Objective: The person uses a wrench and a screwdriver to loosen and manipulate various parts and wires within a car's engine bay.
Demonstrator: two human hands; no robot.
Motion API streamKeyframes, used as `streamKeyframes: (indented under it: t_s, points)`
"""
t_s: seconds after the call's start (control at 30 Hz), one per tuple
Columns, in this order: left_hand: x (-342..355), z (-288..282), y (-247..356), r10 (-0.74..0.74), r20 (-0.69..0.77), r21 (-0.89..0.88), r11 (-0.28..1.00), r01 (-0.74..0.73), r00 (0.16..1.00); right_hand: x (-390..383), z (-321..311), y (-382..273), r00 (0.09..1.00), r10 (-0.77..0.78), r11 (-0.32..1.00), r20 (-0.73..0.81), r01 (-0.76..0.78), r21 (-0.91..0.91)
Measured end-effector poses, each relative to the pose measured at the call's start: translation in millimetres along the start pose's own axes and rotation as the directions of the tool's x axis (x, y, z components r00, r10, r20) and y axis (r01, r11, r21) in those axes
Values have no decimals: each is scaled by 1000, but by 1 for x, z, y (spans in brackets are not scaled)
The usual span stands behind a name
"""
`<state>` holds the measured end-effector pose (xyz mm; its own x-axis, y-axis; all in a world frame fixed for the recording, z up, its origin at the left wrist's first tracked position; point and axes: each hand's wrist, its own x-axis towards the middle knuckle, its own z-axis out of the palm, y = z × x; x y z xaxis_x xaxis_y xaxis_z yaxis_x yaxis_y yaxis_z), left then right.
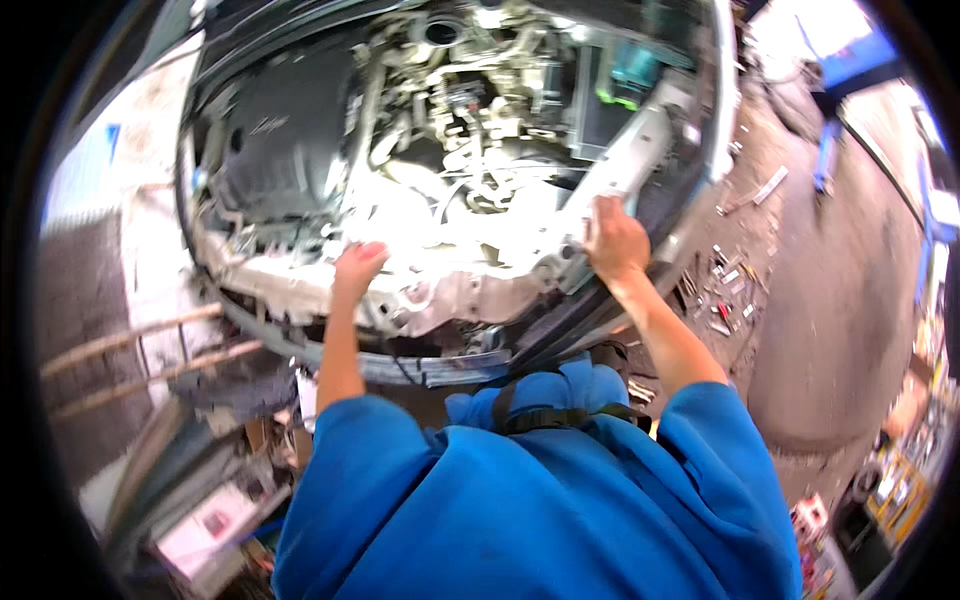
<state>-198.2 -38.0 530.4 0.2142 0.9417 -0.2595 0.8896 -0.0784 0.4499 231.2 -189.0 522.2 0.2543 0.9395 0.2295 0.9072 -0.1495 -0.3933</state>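
Observation:
In front of me a car's engine bay lies exposed, with a pale front crossmember along its near side. My left hand is closed at the left part of that crossmember; motion blur and glare hide what its fingers hold, if anything. My right hand is closed too, its fingers curled down by the near end of a pale side rail. Whatever may be in that hand is hidden from sight.
A black cover fills the bay's left side. Below the crossmember runs a grey bumper strip. Scattered tools and small parts lie on the floor at right, near a blue lift post. Wooden poles extend at left.

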Motion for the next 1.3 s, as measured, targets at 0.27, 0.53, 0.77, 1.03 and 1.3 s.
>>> streamKeyframes:
  t_s: [0.27, 0.53, 0.77, 1.03, 1.3]
  points:
    - [15, -101, -118, -224, 24, 12, 975, 223, 974, -1, 9, 5, 983, -164, 986, -82, 160, -50]
    - [78, -25, -171, -553, -102, -201, 825, 528, 827, -5, 2, 0, 1000, -8, 997, -17, 7, -83]
    - [41, -74, -219, -489, -176, 252, 817, 519, 854, 2, 7, -18, 996, -72, 991, -50, 66, -114]
    - [-18, -16, -43, -305, -438, 595, 607, 527, 846, -4, -1, -3, 999, -40, 995, -37, 37, -93]
    - [-40, 83, 128, 218, -286, 0, 974, -227, 933, -4, 8, -7, 990, -54, 998, -133, 51, -29]
